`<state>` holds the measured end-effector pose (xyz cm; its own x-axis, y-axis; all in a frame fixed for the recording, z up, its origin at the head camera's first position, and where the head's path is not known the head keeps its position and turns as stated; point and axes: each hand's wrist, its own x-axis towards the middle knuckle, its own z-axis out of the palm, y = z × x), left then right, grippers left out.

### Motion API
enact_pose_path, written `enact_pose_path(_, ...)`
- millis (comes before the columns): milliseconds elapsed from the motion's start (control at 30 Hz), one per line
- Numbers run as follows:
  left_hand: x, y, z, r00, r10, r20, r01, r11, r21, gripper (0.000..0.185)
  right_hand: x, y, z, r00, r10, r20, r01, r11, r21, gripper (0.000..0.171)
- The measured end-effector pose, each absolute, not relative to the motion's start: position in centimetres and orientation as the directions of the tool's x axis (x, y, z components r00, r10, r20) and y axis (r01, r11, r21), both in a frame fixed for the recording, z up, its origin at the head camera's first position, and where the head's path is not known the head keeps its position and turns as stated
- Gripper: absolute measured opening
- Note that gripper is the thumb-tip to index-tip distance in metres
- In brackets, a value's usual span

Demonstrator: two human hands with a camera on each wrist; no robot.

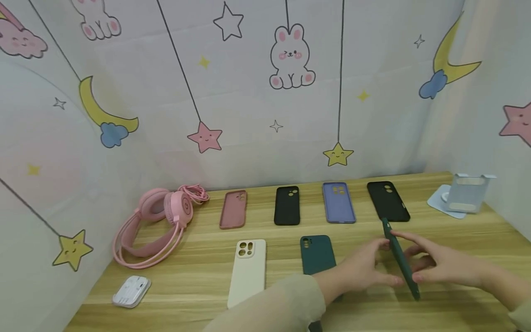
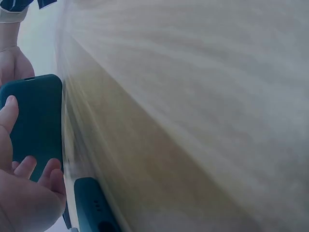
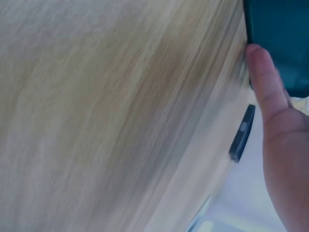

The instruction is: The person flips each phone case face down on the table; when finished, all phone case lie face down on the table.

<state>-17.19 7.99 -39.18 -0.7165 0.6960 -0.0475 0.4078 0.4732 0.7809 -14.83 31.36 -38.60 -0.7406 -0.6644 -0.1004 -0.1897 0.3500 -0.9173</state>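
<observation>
Between the two hands a dark green phone case is held up on its edge, leaning over the table. My left hand holds its left side, with the thumb low and a finger near the upper part. On the other side my right hand grips it, index finger toward the top and thumb near the lower end. The left wrist view shows the flat face of this case with left fingers against it. Another green phone case lies beside the left forearm, partly covered by it.
Along the back lie a pink case, a black case, a purple case and another black case. A cream case, pink headphones, boxed white earphones and a blue phone stand are around.
</observation>
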Motion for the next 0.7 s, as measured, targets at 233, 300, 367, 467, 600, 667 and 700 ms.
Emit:
enact_pose_path(233,-17.05,7.90,-39.56,-0.684,0.723,-0.101,0.422,0.505,0.753,0.078,-14.59,31.69,-38.72,-0.734,-0.678,-0.041,-0.222,0.296,-0.929,0.083)
enact_pose_path(300,-17.01,7.85,-39.59,-0.683,0.721,-0.115,0.425,0.521,0.740,0.080,-14.48,31.65,-38.75,-0.734,-0.678,-0.021,-0.237,0.285,-0.929,0.084)
enact_pose_path(367,-16.96,7.84,-39.60,-0.685,0.717,-0.125,0.431,0.538,0.725,0.082,-14.38,31.60,-38.73,-0.744,-0.668,-0.023,-0.229,0.286,-0.930,0.083)
enact_pose_path(467,-16.89,7.83,-39.59,-0.685,0.716,-0.133,0.438,0.551,0.710,0.085,-14.26,31.58,-38.71,-0.755,-0.655,-0.033,-0.213,0.293,-0.932,0.082)
enact_pose_path(600,-16.88,7.92,-39.77,-0.681,0.719,-0.137,0.445,0.555,0.703,0.087,-14.17,31.59,-38.66,-0.761,-0.646,-0.057,-0.180,0.295,-0.939,0.081)
enact_pose_path(667,-16.91,8.02,-39.91,-0.683,0.716,-0.147,0.441,0.563,0.699,0.086,-14.18,31.57,-38.71,-0.750,-0.659,-0.050,-0.179,0.274,-0.945,0.081)
enact_pose_path(700,-16.92,8.08,-39.99,-0.683,0.715,-0.150,0.441,0.567,0.696,0.086,-14.20,31.51,-38.71,-0.744,-0.666,-0.050,-0.175,0.267,-0.948,0.081)
